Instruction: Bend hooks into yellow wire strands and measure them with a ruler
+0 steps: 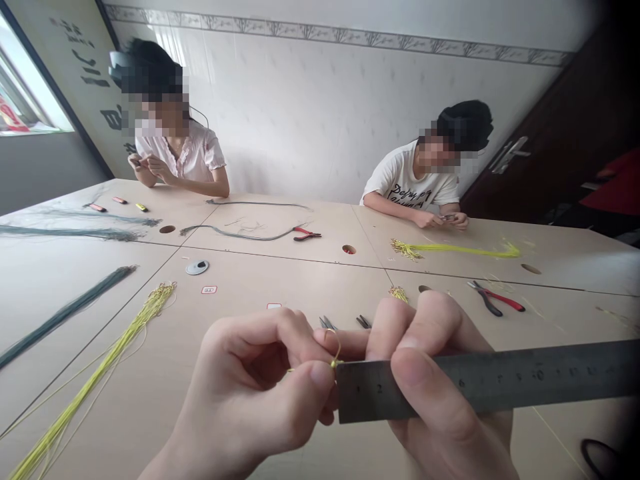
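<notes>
A grey steel ruler (pixel 485 381) is gripped in my right hand (pixel 440 380), thumb on its marked face and fingers behind it. Its square end points left. My left hand (pixel 270 387) pinches a thin yellow cord (pixel 334 363) between thumb and index finger. A small knot in the cord lies against the ruler's end, and a fine loop of it rises above the fingertips. The rest of the cord is mostly hidden by my hands.
A long yellow cord bundle (pixel 107 363) and a dark green one (pixel 65 317) lie at left. Red-and-black pliers (pixel 495 298) lie at right, others (pixel 306 233) farther back. Two people (pixel 175 150) (pixel 415 180) sit across the table (pixel 240 267), near another yellow bundle (pixel 460 249).
</notes>
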Motion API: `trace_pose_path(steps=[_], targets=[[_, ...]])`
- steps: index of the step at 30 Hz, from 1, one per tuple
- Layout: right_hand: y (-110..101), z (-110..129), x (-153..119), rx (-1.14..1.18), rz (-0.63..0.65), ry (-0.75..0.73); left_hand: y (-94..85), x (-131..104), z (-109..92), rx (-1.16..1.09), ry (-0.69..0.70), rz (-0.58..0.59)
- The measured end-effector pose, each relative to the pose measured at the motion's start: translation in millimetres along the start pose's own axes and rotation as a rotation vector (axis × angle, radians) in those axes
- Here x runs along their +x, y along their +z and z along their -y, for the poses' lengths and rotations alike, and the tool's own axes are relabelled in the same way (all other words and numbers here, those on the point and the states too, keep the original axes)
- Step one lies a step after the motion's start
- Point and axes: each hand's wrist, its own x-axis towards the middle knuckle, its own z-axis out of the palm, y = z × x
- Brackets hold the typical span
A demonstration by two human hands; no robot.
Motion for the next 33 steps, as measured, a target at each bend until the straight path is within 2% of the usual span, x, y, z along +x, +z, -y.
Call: trace_pose_path(steps=[33], targets=[[0.9,1.2,-0.7,0.016,-0.022,0.040,-0.5,-1.8,-0.8,0.005,-0.025,-0.036]])
